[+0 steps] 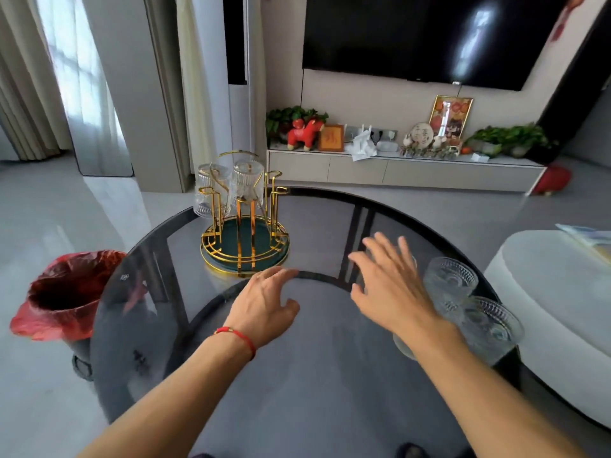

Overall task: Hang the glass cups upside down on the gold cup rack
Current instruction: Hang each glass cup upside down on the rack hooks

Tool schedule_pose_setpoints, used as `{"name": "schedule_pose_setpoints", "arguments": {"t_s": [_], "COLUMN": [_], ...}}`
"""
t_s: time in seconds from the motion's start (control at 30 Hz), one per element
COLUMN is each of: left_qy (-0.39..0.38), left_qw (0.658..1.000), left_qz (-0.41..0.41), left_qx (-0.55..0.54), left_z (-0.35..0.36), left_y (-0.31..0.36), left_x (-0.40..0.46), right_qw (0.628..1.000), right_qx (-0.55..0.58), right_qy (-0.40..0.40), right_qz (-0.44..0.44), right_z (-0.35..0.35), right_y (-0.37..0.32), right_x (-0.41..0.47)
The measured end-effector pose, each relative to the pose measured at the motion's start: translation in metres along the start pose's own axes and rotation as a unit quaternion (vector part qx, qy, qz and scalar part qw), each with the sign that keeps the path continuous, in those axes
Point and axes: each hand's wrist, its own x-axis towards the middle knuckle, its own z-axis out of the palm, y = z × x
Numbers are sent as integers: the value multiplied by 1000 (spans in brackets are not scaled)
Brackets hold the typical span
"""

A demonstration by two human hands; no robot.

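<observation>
Left hand [264, 302]: open, palm down, fingers loosely spread, holding nothing; it hovers over the desk just near of the rack's base.
Wrist: a red cord [236, 337] circles the left wrist.
Right hand [390, 279]: open, fingers splayed and pointing far-left, holding nothing; it is over the desk just left of the loose cups, and its forearm crosses in front of one of them.
Loose cups: three show at the desk's right edge, standing close together; the far cup [451, 280] stands mouth up, the near cup [492, 325] sits just near-right of it, and a third cup [405, 350] is mostly hidden behind the right forearm.
Rack [244, 219]: gold wire with upright pegs on a round dark-green tray base, standing on the far-left part of the desk.
Hung cups: two ribbed glass cups hang upside down on the far pegs, the left one [211, 190] and the right one [248, 183]; the nearer pegs are bare.
Desk [314, 375]: round, dark glass top.
Bin [62, 292]: lined with a red bag, on the floor left of the desk.
Seat [555, 292]: white, rounded, right of the desk.
</observation>
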Motion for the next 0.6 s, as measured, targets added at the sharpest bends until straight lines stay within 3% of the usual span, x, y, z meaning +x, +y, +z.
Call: {"name": "schedule_pose_setpoints", "arguments": {"t_s": [0.1, 0.2, 0.33, 0.47, 0.6], "left_qy": [5, 1, -30, -45, -54], "left_qw": [999, 999, 999, 995, 960], "left_qz": [12, 9, -9, -38, -131], "left_qx": [-30, -37, -40, -84, -243], "left_z": [-2, -1, 1, 4, 5], "left_y": [16, 23, 19, 15, 19], "left_x": [-4, -6, -6, -4, -2], "right_qw": [990, 975, 985, 976, 954], "right_qx": [-78, -80, -24, 132, 273], "right_qy": [-76, -165, -137, -143, -94], "right_qz": [92, 128, 104, 94, 80], "right_z": [-4, -1, -2, -6, -7], "right_y": [21, 19, 18, 14, 2], "right_x": [11, 20, 25, 25, 16]}}
